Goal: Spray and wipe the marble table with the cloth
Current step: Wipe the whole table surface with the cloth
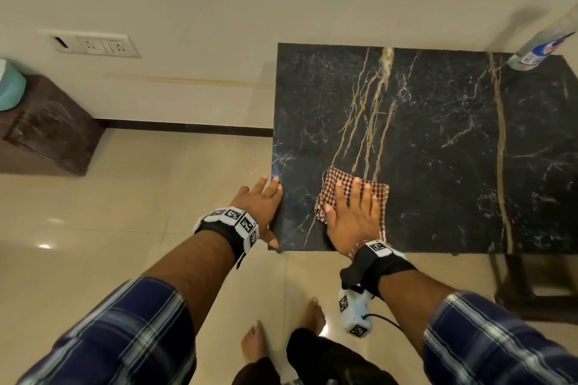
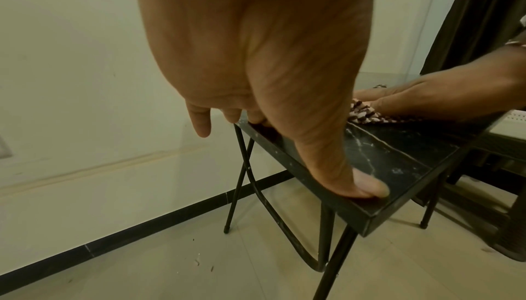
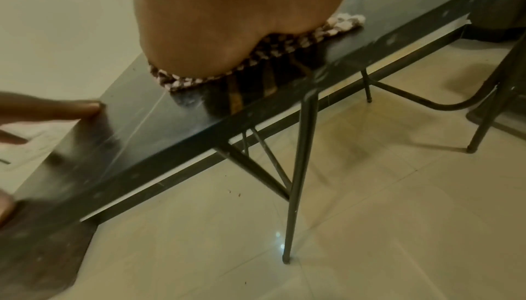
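Note:
The black marble table (image 1: 438,141) with gold and white veins fills the right of the head view. A brown-and-white checked cloth (image 1: 336,180) lies near its front left corner. My right hand (image 1: 352,216) presses flat on the cloth with fingers spread straight. My left hand (image 1: 261,206) rests against the table's left edge, thumb on the top near the front corner, fingers straight along the side. In the left wrist view the thumb (image 2: 336,158) lies on the table (image 2: 398,154) edge and the cloth (image 2: 364,115) shows under the other hand. A spray bottle (image 1: 544,44) stands at the far right corner.
A dark wooden cabinet (image 1: 43,128) with a teal object (image 1: 9,87) stands at the left by the wall. A socket plate (image 1: 93,45) is on the wall. Thin black folding legs (image 3: 299,170) hold up the table over beige floor tiles. A dark stool (image 1: 531,291) stands at the right.

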